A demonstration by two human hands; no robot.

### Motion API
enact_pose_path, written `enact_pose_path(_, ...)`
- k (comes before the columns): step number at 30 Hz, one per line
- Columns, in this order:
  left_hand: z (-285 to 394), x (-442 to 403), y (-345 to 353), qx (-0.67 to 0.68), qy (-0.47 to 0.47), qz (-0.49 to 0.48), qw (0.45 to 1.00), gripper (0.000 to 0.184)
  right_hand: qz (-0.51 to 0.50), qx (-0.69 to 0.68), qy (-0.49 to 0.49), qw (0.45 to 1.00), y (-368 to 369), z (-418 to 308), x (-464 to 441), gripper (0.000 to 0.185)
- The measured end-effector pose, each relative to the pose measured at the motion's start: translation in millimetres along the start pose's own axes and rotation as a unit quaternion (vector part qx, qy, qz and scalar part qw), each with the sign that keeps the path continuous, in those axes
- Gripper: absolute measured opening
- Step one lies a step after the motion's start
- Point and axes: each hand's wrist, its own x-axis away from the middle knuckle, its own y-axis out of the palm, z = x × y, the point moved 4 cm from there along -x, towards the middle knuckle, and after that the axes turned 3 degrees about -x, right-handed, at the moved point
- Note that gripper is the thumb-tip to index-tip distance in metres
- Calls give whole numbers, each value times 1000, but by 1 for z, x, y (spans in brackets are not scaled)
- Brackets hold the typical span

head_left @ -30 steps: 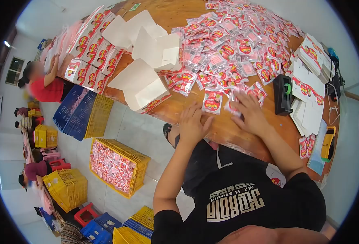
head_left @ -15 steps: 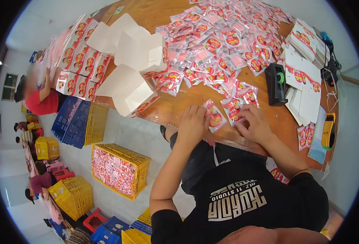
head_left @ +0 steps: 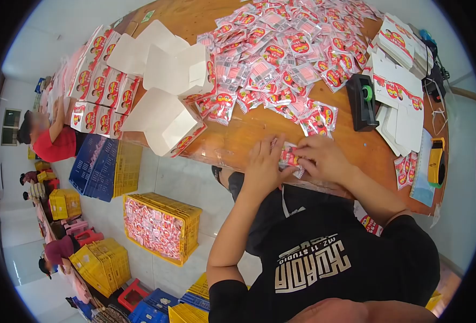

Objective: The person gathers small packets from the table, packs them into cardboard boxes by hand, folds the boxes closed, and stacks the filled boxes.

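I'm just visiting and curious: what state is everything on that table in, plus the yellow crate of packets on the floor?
Left hand: curled around a small packet
Right hand: pinching that packet
Small packet: held, partly hidden
Other packets: heaped loose
White boxes: open, lids up
Printed boxes: stacked, apparently closed
Tape dispenser: upright, loaded
Cartons: flat, piled
Yellow crate: full of packets
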Motion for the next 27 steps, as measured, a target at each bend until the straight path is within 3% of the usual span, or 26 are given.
enact_pose_path(1,1,2,3,-19,2,-25,1000,95,-4,-1,1,1000,-4,4,-1,30)
enact_pose_path(3,10,3,-10,5,1,-26,1000,91,234,128,52,962,-36,20,-10,47)
enact_pose_path(5,6,-1,-16,36,8,-39,999,82,223,173,170,944,-61,31,-19,59)
enact_pose_path(9,-6,-24,-8,101,-60,-29,993,78,161,175,129,963,-49,56,-15,60)
enact_pose_path(12,10,-35,-6,50,-36,-104,993,70,100,105,173,974,-48,53,-15,54)
enact_pose_path(13,13,-32,-6,36,-8,-113,993,66,99,40,241,965,-49,47,-13,51)
enact_pose_path(16,7,-20,-11,37,32,-116,992,61,149,-36,234,960,-43,46,0,49)
enact_pose_path(22,7,-18,-21,34,64,-131,989,62,54,-2,265,963,-42,42,-8,45)
enact_pose_path(24,2,-23,-12,59,-33,-242,968,55,36,14,253,967,-39,40,-14,45)
enact_pose_path(25,1,-23,-8,61,-32,-241,968,55,55,-28,246,967,-37,37,-17,43)
enact_pose_path(27,0,-24,-8,163,2,-88,983,53,73,-70,238,966,-33,38,-19,42)
